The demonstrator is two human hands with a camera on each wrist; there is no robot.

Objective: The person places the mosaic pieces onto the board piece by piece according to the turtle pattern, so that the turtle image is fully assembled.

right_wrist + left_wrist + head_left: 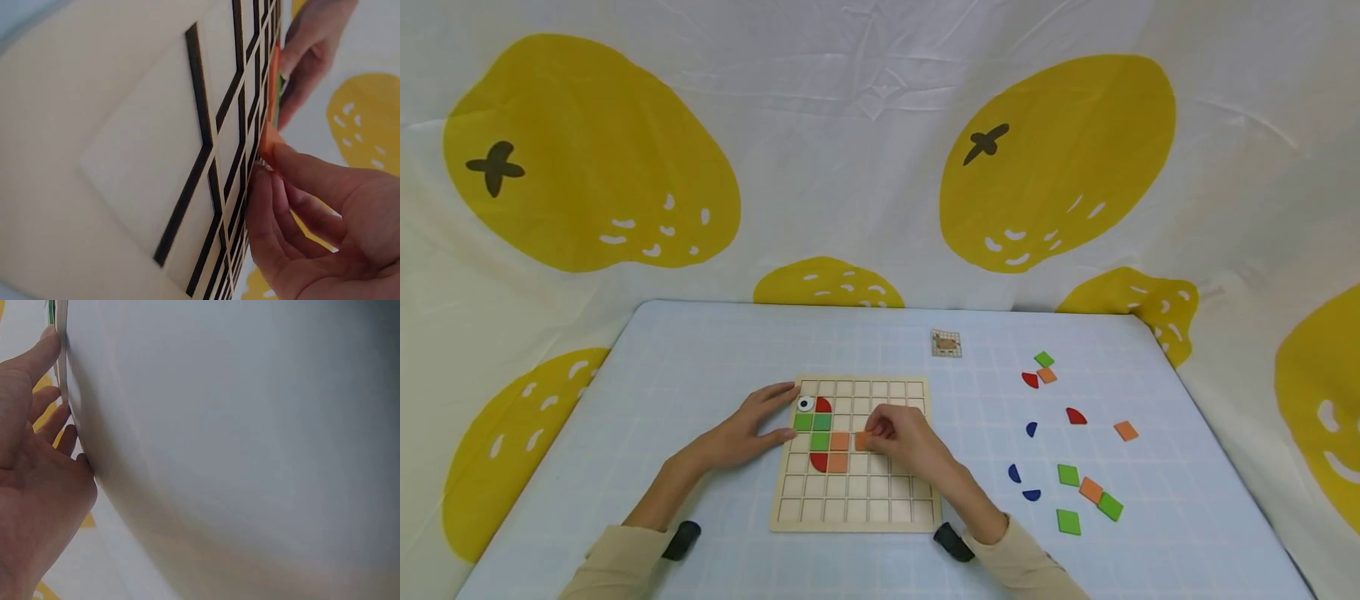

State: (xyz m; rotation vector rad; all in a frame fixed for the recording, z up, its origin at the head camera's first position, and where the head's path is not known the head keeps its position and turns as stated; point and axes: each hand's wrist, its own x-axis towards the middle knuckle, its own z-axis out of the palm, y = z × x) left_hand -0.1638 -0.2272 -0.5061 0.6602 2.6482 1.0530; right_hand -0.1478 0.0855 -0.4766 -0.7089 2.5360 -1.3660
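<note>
A wooden grid board [857, 527] lies on the table with tiles in its upper left cells: a white eye disc [806, 403], red quarter-round tiles [823, 405], green square tiles [820, 442] and orange square tiles [837, 462]. In my right hand [904, 437] an orange square tile [862, 441] is pinched between thumb and fingers, over the board just right of the placed orange ones. The right wrist view shows this orange tile [270, 140] at the fingertips, close to the grid. My left hand [745, 427] rests at the board's left edge, fingers extended, thumb touching the side.
Loose tiles lie right of the board: green squares [1068, 475], orange squares [1126, 431], red quarter-rounds [1077, 416] and blue half-rounds [1032, 495]. A small picture card [946, 343] lies behind the board. A white curtain with yellow fruit shapes hangs behind the table.
</note>
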